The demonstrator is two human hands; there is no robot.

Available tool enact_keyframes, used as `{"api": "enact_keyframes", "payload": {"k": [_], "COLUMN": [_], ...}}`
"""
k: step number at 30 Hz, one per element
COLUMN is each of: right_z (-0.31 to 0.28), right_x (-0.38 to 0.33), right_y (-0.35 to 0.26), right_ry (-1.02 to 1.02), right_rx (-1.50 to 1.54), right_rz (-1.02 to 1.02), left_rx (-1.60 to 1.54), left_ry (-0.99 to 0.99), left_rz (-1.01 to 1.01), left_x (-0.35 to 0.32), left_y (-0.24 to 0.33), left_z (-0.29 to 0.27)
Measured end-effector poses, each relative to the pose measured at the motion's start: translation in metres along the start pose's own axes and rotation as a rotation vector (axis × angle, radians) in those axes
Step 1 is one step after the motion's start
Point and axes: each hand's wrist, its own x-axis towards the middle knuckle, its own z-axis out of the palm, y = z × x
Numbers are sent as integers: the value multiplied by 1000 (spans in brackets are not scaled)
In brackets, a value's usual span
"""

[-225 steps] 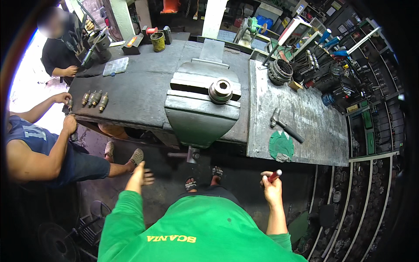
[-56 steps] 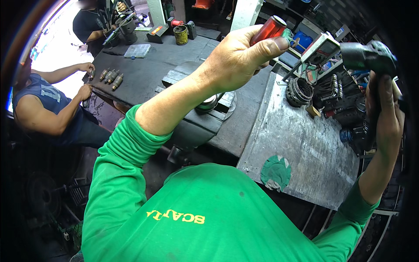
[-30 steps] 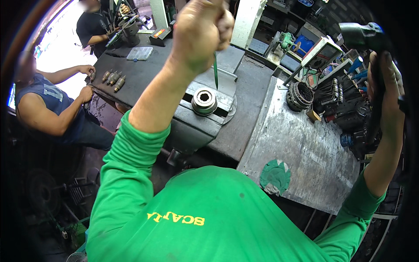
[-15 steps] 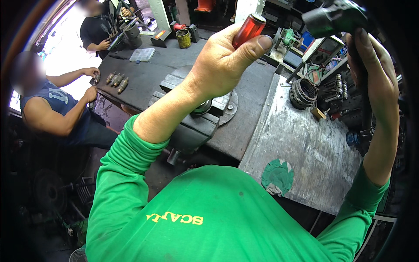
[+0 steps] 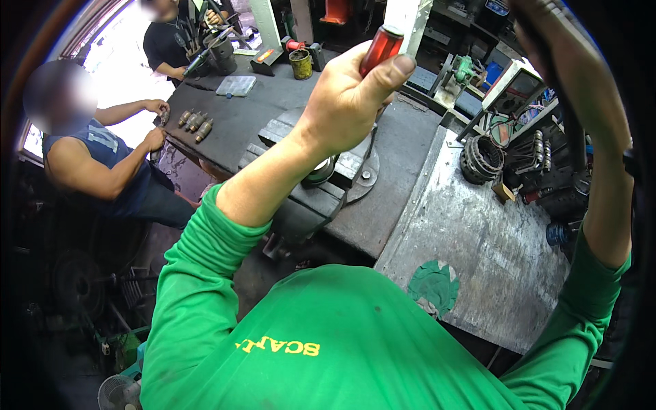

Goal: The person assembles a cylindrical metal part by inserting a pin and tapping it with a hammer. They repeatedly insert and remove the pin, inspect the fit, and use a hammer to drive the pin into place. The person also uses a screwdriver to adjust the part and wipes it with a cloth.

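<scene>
My left hand (image 5: 345, 102) is wrapped round the red handle (image 5: 383, 51) of a tool with a metal-capped end. Its lower part is hidden behind my hand, so I cannot tell the kind. Below that hand, a bench vise (image 5: 301, 208) holds a round metal part (image 5: 320, 172), partly covered by my forearm. High at the far right, my right hand (image 5: 570, 61) is closed on a hammer, whose dark handle (image 5: 568, 130) hangs down along my forearm. The hammer's head lies beyond the picture's edge.
On the dark workbench (image 5: 232, 116) lie several metal parts (image 5: 196, 125), a clear plastic box (image 5: 236, 85) and a yellow can (image 5: 300, 63). A green rag (image 5: 434, 287) and a ring-shaped part (image 5: 482, 158) rest on the metal-topped table (image 5: 478, 239). Two people stand at left.
My right hand has risen toward the top right corner, taking the hammer's head out of view. My left hand still grips the red handle, and the view has shifted slightly.
</scene>
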Motion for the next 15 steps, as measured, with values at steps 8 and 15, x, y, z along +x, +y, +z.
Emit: {"api": "enact_keyframes", "payload": {"k": [8,15], "right_z": [-16,9], "right_x": [3,9], "right_y": [51,79], "right_ry": [45,-10], "right_rx": [71,135], "right_rz": [13,-28], "left_rx": [-28,77], "left_ry": [336,297], "left_rz": [40,-18], "left_x": [23,6], "left_y": [41,10], "left_z": [-16,4]}}
